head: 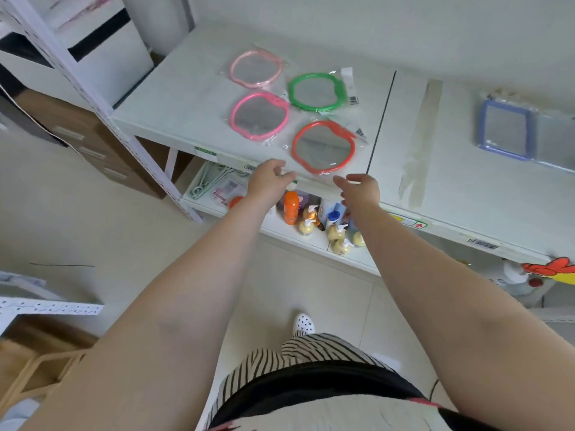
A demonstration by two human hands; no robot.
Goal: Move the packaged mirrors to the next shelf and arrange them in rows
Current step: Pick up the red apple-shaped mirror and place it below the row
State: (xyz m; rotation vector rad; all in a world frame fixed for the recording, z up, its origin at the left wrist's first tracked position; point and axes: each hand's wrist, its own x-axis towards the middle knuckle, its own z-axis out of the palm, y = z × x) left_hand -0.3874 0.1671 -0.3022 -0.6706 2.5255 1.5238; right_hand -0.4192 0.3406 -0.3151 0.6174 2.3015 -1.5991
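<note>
Four packaged mirrors lay flat on the white shelf point(174, 113) in two rows of two: a pale pink mirror point(255, 69) at the back left, a green mirror point(316, 92) at the back right, a bright pink mirror point(260, 116) at the front left and a red mirror point(323, 147) at the front right, each in a clear bag. The bags sat close together, some edges overlapping. On the next shelf point(466, 181) to the right, past a dark seam, a blue square mirror point(505, 129) lay well apart from the others, with a strip of tape point(420, 141) between.

The person's left hand point(270, 179) hung at the shelf's front edge, fingers loosely curled and half open, holding nothing. The right hand point(361, 188) was just below the red mirror's bag, fingers spread and relaxed, also empty; whether a fingertip touched the bag I could not tell. Bottles point(311, 216) stood on the lower shelf beneath the hands
</note>
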